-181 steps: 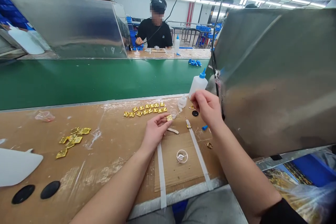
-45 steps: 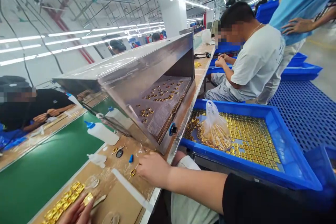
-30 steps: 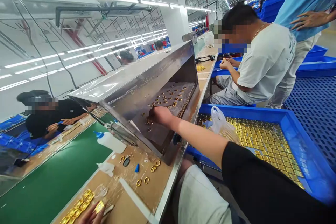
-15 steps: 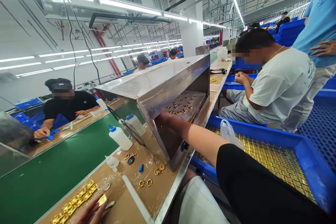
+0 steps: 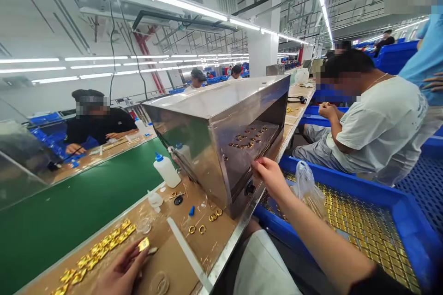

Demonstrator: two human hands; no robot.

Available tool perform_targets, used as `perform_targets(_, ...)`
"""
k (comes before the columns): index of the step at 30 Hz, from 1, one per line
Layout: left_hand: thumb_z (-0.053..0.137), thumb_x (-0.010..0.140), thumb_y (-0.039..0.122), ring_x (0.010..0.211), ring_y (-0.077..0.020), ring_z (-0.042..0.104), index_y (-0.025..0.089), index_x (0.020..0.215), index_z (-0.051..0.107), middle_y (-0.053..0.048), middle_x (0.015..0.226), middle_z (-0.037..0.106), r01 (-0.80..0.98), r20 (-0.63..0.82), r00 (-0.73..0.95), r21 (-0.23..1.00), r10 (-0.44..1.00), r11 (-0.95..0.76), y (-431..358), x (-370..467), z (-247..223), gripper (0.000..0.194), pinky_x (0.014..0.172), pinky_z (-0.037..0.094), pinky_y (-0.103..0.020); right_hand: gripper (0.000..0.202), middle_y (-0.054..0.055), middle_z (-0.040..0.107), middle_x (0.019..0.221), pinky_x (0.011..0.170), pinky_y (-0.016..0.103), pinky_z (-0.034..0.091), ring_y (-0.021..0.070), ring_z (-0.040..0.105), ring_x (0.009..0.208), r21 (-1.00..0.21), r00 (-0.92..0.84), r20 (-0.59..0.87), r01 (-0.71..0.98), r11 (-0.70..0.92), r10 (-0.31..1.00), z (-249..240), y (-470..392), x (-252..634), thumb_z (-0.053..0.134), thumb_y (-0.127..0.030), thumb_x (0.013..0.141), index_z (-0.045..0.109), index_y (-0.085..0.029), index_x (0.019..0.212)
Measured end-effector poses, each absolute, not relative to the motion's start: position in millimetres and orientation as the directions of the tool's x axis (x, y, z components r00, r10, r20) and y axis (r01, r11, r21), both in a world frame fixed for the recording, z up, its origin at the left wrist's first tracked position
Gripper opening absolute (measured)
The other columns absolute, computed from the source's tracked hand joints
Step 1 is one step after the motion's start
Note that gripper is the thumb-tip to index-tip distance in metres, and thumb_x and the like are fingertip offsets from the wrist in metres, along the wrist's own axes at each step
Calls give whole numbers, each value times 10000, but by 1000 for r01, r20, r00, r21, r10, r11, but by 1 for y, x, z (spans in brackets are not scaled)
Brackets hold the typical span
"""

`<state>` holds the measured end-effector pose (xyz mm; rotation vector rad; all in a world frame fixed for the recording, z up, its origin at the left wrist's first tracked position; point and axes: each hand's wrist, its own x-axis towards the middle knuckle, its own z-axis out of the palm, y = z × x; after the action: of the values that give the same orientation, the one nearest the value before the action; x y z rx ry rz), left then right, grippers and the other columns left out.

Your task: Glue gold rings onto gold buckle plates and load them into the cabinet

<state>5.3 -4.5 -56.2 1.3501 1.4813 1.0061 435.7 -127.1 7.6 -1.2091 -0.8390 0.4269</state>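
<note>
My left hand [image 5: 126, 265], low on the left over the bench, pinches a gold square piece [image 5: 144, 244] between thumb and fingers. Beside it lie rows of gold pieces [image 5: 98, 252]. My right hand [image 5: 270, 173] is at the open front of a metal box [image 5: 194, 152], its fingers pinched together; what they hold, if anything, is too small to make out. Inside the box, small gold rings [image 5: 246, 138] are spread on a flat plate. More gold rings [image 5: 202, 229] lie on the bench between my left hand and the box.
A white bottle [image 5: 166, 170] stands left of the box, near a green belt [image 5: 100, 203]. A blue tray [image 5: 411, 212] of gold pieces and a plastic bag [image 5: 306, 184] are at the right. Seated people work on both sides.
My right hand has come out of the box to its front edge. My left hand still holds the gold square piece. The view has shifted slightly.
</note>
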Motion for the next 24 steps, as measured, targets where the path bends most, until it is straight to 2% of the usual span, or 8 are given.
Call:
perform_targets(3, 938, 487, 559, 663, -174, 630, 141, 1122, 766, -73, 931, 763, 247, -67, -30, 966, 997, 73, -8, 9, -53, 780, 574, 521, -248, 459, -48, 507, 540, 488, 218, 331, 85, 420, 494, -963, 591, 245, 58, 263, 768, -25, -186, 387, 788, -585, 844, 623, -178, 710)
perform_targets(6, 931, 576, 526, 652, -140, 597, 130, 1118, 772, -66, 919, 726, 156, 33, -52, 987, 998, -25, -12, 12, -49, 691, 527, 464, -201, 356, 8, 643, 642, 538, 231, 409, 105, 516, 554, -988, 268, 99, -88, 127, 958, -42, -206, 320, 853, -492, 819, 726, -165, 761)
perform_targets(8, 910, 638, 521, 645, -127, 577, 123, 1139, 773, -68, 911, 707, 107, 104, -50, 989, 993, -98, -12, 11, -51, 655, 511, 436, -188, 299, 40, 714, 736, 576, 243, 456, 120, 570, 598, -984, 65, 71, -161, 81, 995, -42, -196, 279, 817, -472, 869, 785, -175, 875)
perform_targets(10, 906, 660, 520, 625, -110, 552, 137, 1172, 771, -52, 895, 692, 100, 123, -72, 988, 990, -115, -11, 8, -58, 653, 523, 447, -188, 262, 44, 740, 791, 599, 247, 477, 125, 600, 627, -977, -49, 125, -181, 115, 991, -36, -171, 247, 763, -455, 926, 800, -198, 954)
perform_targets(13, 894, 705, 506, 589, -94, 517, 151, 1205, 767, -43, 890, 673, 61, 152, -82, 987, 985, -147, -8, 1, -66, 626, 505, 446, -193, 177, 35, 727, 829, 680, 260, 509, 139, 643, 725, -934, -147, 354, -102, 342, 924, -21, -115, 215, 734, -375, 962, 787, -217, 901)
perform_targets(17, 875, 764, 489, 580, -84, 520, 159, 1211, 766, -63, 942, 677, -26, 185, -87, 982, 979, -188, -7, -4, -68, 566, 502, 462, -198, 75, 74, 742, 1123, 950, 371, 544, 212, 692, 1073, -725, -252, 674, -44, 688, 694, -1, -37, 195, 719, -263, 969, 788, -246, 991)
perform_targets(20, 861, 803, 462, 555, -64, 504, 164, 1226, 761, -62, 961, 666, -98, 178, -90, 978, 980, -186, -9, -4, -65, 527, 500, 472, -196, 152, 68, 762, 1140, 974, 405, 554, 213, 709, 1072, -636, -287, 746, -43, 770, 601, 0, 2, 187, 690, -187, 981, 785, -270, 1067)
perform_targets(24, 860, 823, 429, 526, -51, 512, 178, 1236, 760, -39, 922, 640, -143, 158, -106, 975, 982, -172, -12, -1, -60, 493, 468, 465, -178, 172, 57, 767, 1038, 846, 375, 584, 204, 718, 954, -659, -243, 742, -95, 746, 624, -19, 20, 182, 684, -169, 987, 800, -277, 1057)
